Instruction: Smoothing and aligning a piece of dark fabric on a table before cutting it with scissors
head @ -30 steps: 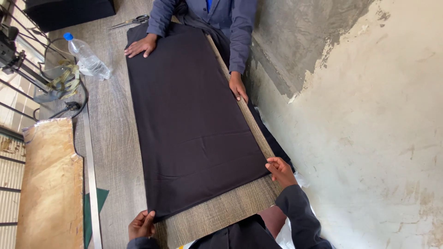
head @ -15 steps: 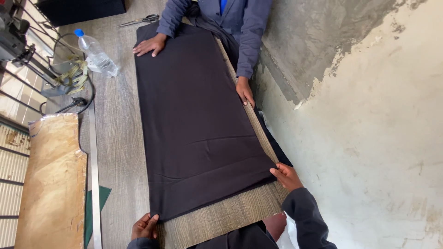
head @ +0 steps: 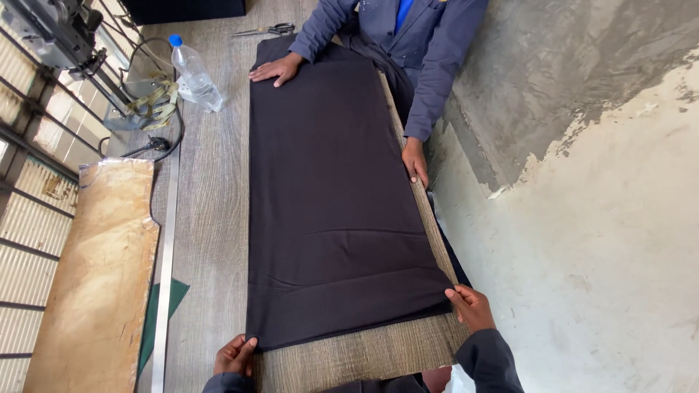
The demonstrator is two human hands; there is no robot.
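A long black cloth [head: 331, 189] lies flat along a grey wooden table [head: 211, 218]. My left hand [head: 234, 355] pinches the cloth's near left corner. My right hand [head: 472, 307] grips the near right corner at the table's edge. At the far end a co-worker in a blue-grey jacket presses one hand [head: 274, 70] on the far left corner and holds the right edge with the other hand [head: 416, 161].
A plastic water bottle [head: 194, 73] lies at the far left beside a cable and strap. Scissors [head: 266, 30] lie at the far end. A long metal ruler [head: 167, 255] and a brown board [head: 91, 276] run along the left. A concrete floor lies right.
The view has shifted and come closer. The cloth's near end lies a little flatter, with both my hands still on its corners; the co-worker's hands stay in place.
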